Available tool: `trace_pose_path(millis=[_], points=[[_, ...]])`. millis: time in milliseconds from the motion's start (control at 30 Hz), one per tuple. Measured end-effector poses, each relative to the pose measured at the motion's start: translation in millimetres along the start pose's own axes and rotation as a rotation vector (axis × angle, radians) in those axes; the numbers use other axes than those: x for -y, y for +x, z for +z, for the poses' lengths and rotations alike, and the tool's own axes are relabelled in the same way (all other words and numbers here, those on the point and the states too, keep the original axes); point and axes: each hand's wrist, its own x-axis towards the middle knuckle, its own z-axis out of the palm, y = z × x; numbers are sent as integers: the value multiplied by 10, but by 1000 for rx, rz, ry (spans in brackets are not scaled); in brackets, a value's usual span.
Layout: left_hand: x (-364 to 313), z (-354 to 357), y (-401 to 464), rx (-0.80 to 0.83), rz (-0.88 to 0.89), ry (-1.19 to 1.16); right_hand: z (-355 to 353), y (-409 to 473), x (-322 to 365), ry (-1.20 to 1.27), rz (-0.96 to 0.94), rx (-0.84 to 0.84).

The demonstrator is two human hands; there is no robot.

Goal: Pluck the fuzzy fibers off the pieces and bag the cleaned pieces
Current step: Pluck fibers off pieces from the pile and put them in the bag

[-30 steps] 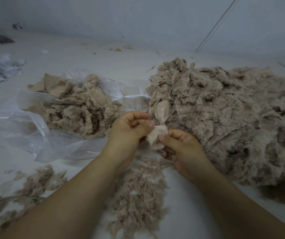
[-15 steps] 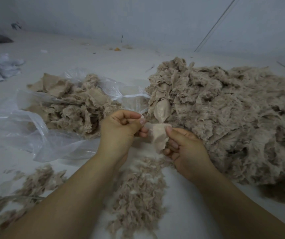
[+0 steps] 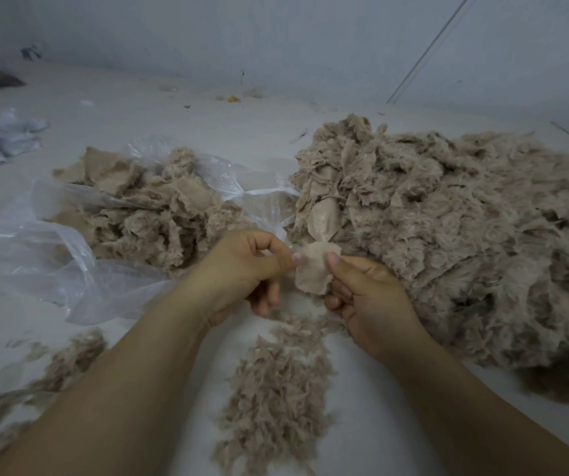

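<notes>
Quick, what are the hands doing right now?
Left hand: pinching the edge of the small beige piece.
Right hand: pinching the same piece.

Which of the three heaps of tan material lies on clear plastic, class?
The heap on the left, lying on the clear plastic bag. The big heap on the right and the loose fluff near the arms lie directly on the pale surface.
</notes>
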Motion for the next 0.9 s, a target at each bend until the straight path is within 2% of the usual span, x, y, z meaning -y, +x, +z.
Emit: trace_pose_path(millis=[100,167,233,300,400,467,600,667,733,800,900], points=[[42,92,2,35,-1,102,4,-3,-12,-29,-10,-4],[69,135,26,-15,31,86,-3,2,-22,-30,-13,-12],[79,114,67,-181,63,-130,-13,11,-33,-19,-11,-35],[61,42,95,-441,110,-320,-22,20,-37,4,-4,-58],[103,-78,127,-812,178,-179,-28,28,-36,5,17,-63],[126,-123,133,-898,247,-83,-22,33,-37,0,27,-65],[165,-56,154,-846,251,9,-15,39,-36,10,23,-63],[156,36,169,-700,297,195,-13,37,-38,23,21,-56],[91,183,181,-453,319,267,-13,35,-35,33,22,-48],[18,311,199,-271,261,193,-14,33,-28,41,27,-44],[-29,411,257,-143,135,16,-16,30,-20,38,34,-45]])
